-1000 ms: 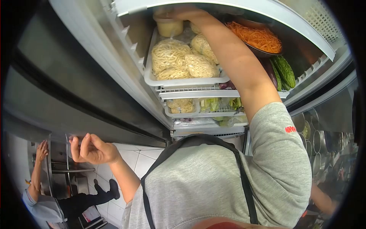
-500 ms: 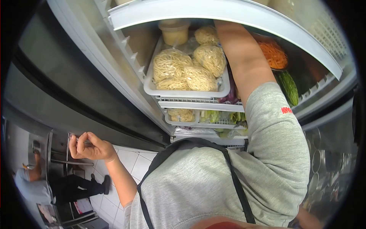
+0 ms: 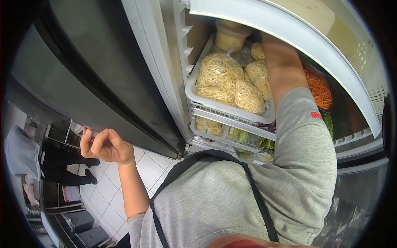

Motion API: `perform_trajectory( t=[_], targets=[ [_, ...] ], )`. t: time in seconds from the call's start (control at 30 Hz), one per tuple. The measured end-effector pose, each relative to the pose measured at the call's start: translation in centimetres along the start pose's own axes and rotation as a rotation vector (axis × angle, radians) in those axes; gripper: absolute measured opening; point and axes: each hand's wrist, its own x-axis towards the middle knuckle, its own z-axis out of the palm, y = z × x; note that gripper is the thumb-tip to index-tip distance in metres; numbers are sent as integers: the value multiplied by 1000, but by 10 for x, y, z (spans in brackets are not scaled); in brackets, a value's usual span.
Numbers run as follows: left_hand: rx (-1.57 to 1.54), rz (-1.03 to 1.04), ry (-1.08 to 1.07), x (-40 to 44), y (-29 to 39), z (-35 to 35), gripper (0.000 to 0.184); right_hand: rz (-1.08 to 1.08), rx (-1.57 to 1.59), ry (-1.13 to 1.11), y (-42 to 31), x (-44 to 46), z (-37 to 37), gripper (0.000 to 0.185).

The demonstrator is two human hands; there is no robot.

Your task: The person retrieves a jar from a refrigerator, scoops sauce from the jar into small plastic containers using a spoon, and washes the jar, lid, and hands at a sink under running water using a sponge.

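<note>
My left hand is at the lower edge of the dark fridge door, its fingers curled closed on that edge. My right forearm reaches deep into the fridge, and my right hand is hidden behind the upper shelf's front edge. Left of this forearm, a white tray holds several bags of noodles and a lidded tub. Shredded carrot lies to its right, above a partly visible green vegetable.
Lower shelves hold a small noodle tray and leafy greens. Another person stands at the far left by metal counters. White floor tiles show below the door. A perforated white basket is at upper right.
The view has turned, shifting the fridge contents rightward. My right arm has gone deeper, hiding the hand partly seen earlier. My left hand keeps its curled pose. The other person has moved within view.
</note>
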Motion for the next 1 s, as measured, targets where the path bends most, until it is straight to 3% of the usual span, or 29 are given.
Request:
perform_trajectory(
  t=[1.0],
  targets=[
    [-81, 21, -9, -1, -4, -4, 9, -47, 79, 109, 6, -63, -33, 60]
  ],
)
